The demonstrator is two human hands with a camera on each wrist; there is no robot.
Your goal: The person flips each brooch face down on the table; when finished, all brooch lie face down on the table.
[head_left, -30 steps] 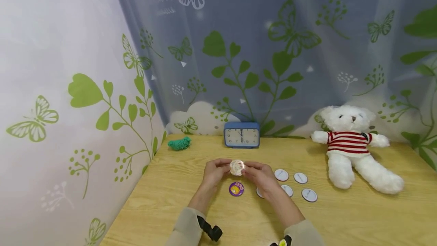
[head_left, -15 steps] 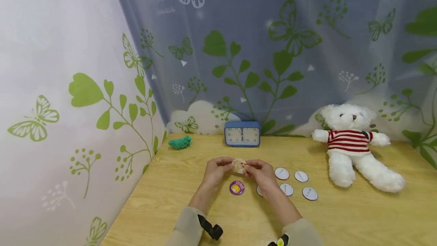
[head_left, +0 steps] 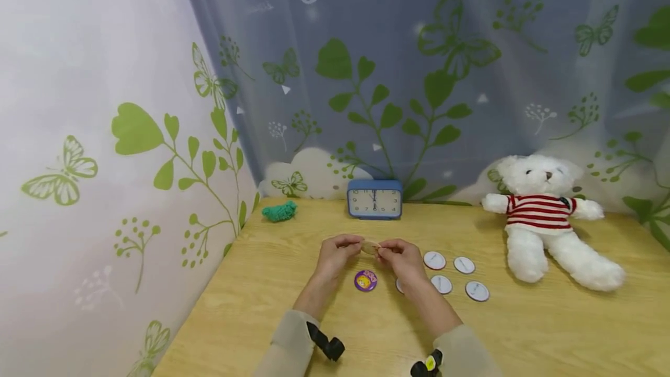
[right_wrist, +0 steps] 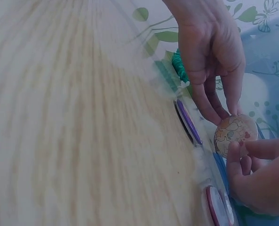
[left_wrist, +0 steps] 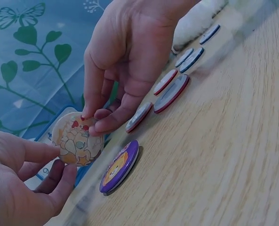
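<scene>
Between both hands, raised off the table, is a round badge (left_wrist: pixel 78 139) with a pale cartoon picture. My left hand (head_left: pixel 333 258) pinches its left edge between thumb and fingers. On the opposite edge, my right hand (head_left: pixel 403 260) pinches it the same way. In the head view the badge (head_left: pixel 370 247) is tilted and looks thin. Below it on the table lies a purple badge (head_left: pixel 365 280) with a yellow animal, picture side up. Several badges with white backs up, such as this white-backed badge (head_left: pixel 434 260), lie right of my right hand, which partly hides one.
A blue clock (head_left: pixel 374 199) stands behind the hands near the curtain. At the back left lies a green knitted bundle (head_left: pixel 280 212). A white teddy bear (head_left: pixel 541 220) in a striped sweater sits at the right. The wooden table (head_left: pixel 251 307) meets a patterned curtain at the left.
The held badge has tipped from facing the head camera to a flatter, nearly edge-on angle. Both hands keep their pinch on it. The head view has shifted slightly.
</scene>
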